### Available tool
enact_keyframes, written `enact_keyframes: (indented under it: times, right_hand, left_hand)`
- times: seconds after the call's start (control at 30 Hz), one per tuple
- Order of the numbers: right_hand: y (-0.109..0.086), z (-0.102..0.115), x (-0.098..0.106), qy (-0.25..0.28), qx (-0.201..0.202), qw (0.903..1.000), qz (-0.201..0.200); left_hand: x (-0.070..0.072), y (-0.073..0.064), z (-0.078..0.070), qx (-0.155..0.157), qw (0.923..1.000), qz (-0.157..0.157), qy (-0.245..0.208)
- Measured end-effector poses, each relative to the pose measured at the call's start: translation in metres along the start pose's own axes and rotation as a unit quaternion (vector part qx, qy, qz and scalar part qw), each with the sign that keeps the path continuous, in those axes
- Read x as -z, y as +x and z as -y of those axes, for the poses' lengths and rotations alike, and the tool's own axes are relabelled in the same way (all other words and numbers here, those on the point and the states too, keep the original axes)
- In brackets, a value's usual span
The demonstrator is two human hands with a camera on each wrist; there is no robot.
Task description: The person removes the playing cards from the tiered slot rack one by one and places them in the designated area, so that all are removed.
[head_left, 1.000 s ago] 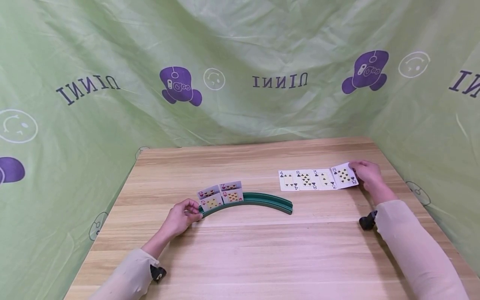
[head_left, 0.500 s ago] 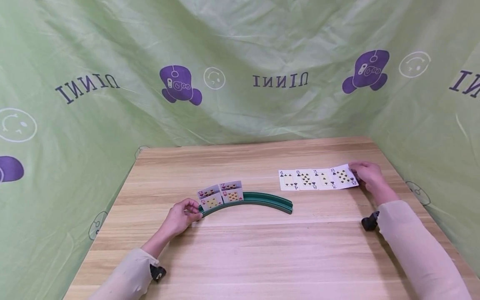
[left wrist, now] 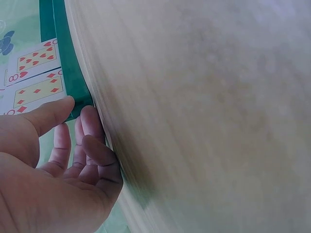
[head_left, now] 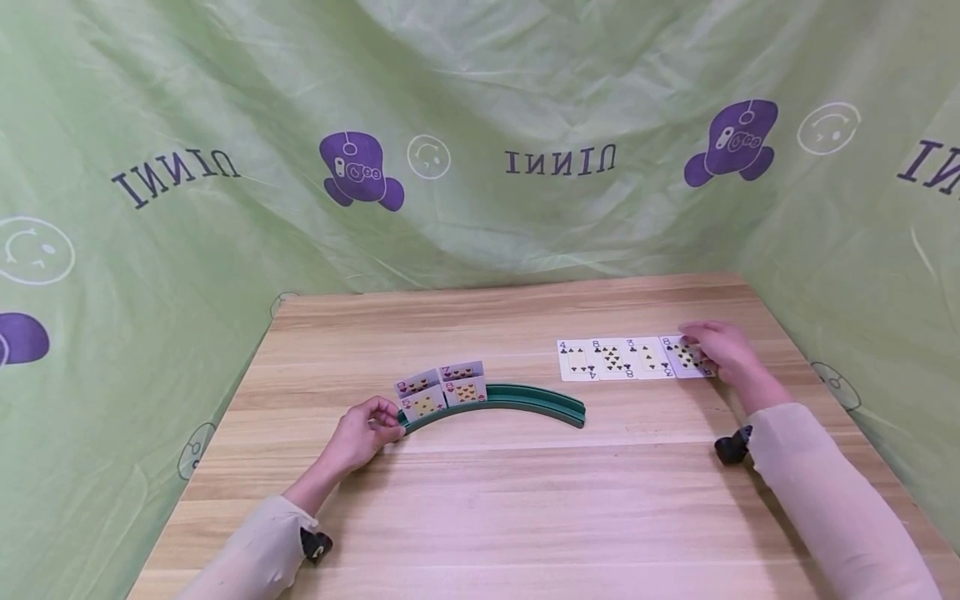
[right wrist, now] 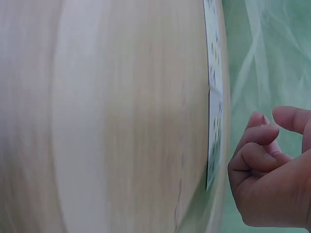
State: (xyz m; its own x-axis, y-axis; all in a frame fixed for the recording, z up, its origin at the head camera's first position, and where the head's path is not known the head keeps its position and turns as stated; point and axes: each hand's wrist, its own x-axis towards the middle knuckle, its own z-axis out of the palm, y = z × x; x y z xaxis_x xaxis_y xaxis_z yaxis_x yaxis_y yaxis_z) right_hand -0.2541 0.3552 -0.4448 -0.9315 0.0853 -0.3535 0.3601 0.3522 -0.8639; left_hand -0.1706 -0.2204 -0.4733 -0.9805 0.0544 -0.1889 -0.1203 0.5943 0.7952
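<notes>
My left hand (head_left: 363, 437) pinches the left end of a curved green card holder (head_left: 536, 400) between thumb and fingers. In its left half several red-suit playing cards stand in two rows, among them a five of diamonds (head_left: 422, 406) and an eight of hearts (head_left: 465, 392) in front. At the right, my right hand (head_left: 723, 354) is over the last card of a flat row, an eight of spades (head_left: 678, 360), partly covering it. The right wrist view shows this hand (right wrist: 272, 174) with loosely bent fingers, thumb apart from the index finger and nothing between them.
Left of the eight of spades lie a three of clubs (head_left: 648, 358), an eight of clubs (head_left: 613, 358) and a four of clubs (head_left: 576, 360), face up edge to edge. A green printed curtain (head_left: 480, 233) encloses the wooden table (head_left: 510, 517) at the back and sides.
The eight of spades, lifted at its right edge before, now lies flat in line with the row. My right hand has released it and shifted slightly left above it. The left hand stays put.
</notes>
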Motion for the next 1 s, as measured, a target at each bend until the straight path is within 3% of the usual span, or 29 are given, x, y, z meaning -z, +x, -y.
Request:
enact_keyframes:
  times: [0.2, 0.77, 1.0]
  right_hand:
    - [-0.001, 0.006, -0.012, 0.003, 0.016, 0.9993, 0.034]
    - [-0.012, 0.027, -0.053, 0.058, 0.041, 0.9935, 0.09]
    - [-0.018, 0.038, -0.074, 0.055, 0.054, 0.9917, 0.103]
  left_hand:
    - [0.0, 0.0, 0.0, 0.001, 1.0, -0.001, -0.001]
    - [-0.001, 0.001, 0.001, -0.001, 1.0, -0.002, -0.007]
    - [-0.001, 0.0, 0.001, 0.0, 1.0, -0.001, -0.006]
